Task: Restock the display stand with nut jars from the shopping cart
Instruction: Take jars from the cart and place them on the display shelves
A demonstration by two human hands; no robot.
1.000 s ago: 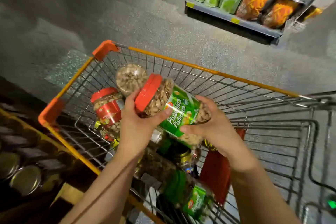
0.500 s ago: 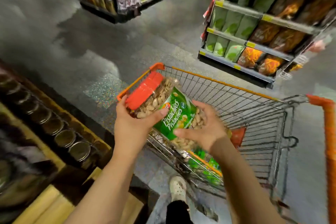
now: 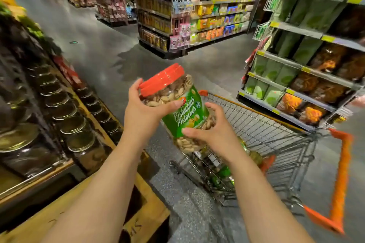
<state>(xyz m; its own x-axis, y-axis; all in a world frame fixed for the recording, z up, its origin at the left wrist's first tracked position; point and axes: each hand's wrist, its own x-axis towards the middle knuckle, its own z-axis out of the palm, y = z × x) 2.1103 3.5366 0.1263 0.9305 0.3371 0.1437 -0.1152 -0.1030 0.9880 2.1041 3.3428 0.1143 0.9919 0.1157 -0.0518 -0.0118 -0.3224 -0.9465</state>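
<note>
Above the cart [image 3: 276, 124], both hands, left [image 3: 142, 112] and right [image 3: 209, 134], grip a tilted red-lidded pistachio jar [image 3: 177, 104]; grey speckled floor [image 3: 98, 45], stocked aisles.

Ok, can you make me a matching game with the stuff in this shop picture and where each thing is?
Things:
1. pistachio jar
2. red lid
3. shopping cart
4. green bags

Places:
A. on the shelves at right
B. on the floor, below the hands
C. held by the left hand and the right hand
D. on top of the jar

Pairs: 1-C, 2-D, 3-B, 4-A
</note>
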